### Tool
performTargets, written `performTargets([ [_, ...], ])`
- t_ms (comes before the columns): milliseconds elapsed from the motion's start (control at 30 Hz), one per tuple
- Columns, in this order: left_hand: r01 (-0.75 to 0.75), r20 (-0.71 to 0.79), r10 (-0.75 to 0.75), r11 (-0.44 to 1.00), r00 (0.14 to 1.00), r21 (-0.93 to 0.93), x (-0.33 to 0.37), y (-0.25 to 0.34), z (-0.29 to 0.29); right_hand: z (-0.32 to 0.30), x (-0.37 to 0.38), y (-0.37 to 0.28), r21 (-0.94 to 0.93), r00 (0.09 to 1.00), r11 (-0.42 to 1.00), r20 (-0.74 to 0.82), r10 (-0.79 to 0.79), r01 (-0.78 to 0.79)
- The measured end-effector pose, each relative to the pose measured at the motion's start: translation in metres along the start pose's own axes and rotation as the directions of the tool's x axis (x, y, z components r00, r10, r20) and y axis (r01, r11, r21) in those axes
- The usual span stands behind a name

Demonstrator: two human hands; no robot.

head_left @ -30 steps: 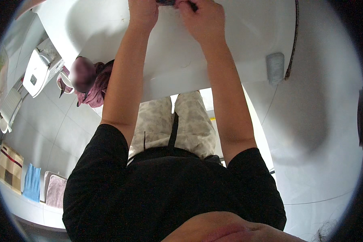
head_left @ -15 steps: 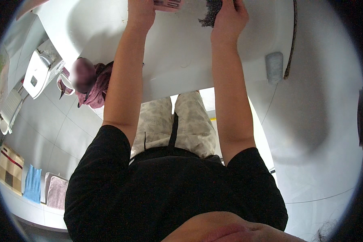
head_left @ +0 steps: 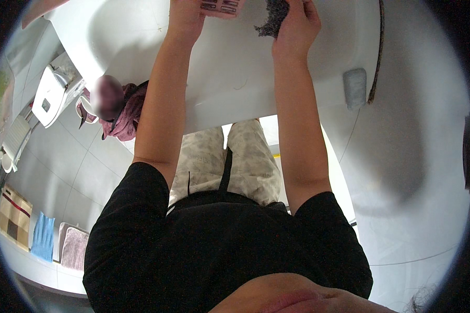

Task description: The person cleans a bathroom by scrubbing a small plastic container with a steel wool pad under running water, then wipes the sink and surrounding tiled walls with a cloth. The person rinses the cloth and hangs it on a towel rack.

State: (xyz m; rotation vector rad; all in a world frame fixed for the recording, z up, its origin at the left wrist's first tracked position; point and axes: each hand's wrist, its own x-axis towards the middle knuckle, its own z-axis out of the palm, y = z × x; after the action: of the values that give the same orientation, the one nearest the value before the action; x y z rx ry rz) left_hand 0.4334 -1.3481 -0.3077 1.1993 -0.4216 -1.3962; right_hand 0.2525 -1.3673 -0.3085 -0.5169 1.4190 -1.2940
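Note:
Both my hands are over a white basin at the top of the view. My left hand is closed on a pink slotted plastic piece, cut off by the upper edge. To its right, my right hand grips a dark grey, frayed scouring pad. The pad and the pink piece are held apart. The fingertips of my left hand are out of the picture.
A grey-blue block lies on the right rim beside a dark cord. Maroon cloth is bunched left of my forearm, partly blurred. Further left are a white toilet, a blue towel and a pink towel.
My left hand has shifted slightly right and down, so more of the pink slotted piece shows. My right hand and the scouring pad have moved only a little.

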Motion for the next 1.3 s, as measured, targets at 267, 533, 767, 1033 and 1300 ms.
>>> performTargets([
  [267,-0.111,0.053,0.119,0.985,0.991,-0.135,0.001,0.000,0.007,0.019,-0.038,-0.014,-0.332,0.729,0.820,0.670,-0.144,0.467],
  [533,-0.092,-0.003,0.092,0.996,0.996,-0.011,0.002,-0.001,0.000,0.022,-0.037,-0.014,-0.581,0.711,0.487,0.691,-0.130,0.652],
  [767,-0.057,-0.030,0.053,0.991,0.998,-0.124,0.003,-0.006,0.012,0.026,-0.045,-0.013,-0.373,0.679,0.765,0.725,-0.112,0.525],
  [1033,-0.104,-0.024,0.104,0.995,0.994,0.002,0.005,-0.011,0.004,0.015,-0.033,-0.016,-0.704,0.833,0.467,0.530,-0.156,0.535],
  [1300,-0.001,-0.008,0.002,0.988,1.000,0.152,0.001,-0.005,0.006,0.012,-0.028,-0.017,-0.513,0.940,0.797,0.282,-0.192,0.317],
])
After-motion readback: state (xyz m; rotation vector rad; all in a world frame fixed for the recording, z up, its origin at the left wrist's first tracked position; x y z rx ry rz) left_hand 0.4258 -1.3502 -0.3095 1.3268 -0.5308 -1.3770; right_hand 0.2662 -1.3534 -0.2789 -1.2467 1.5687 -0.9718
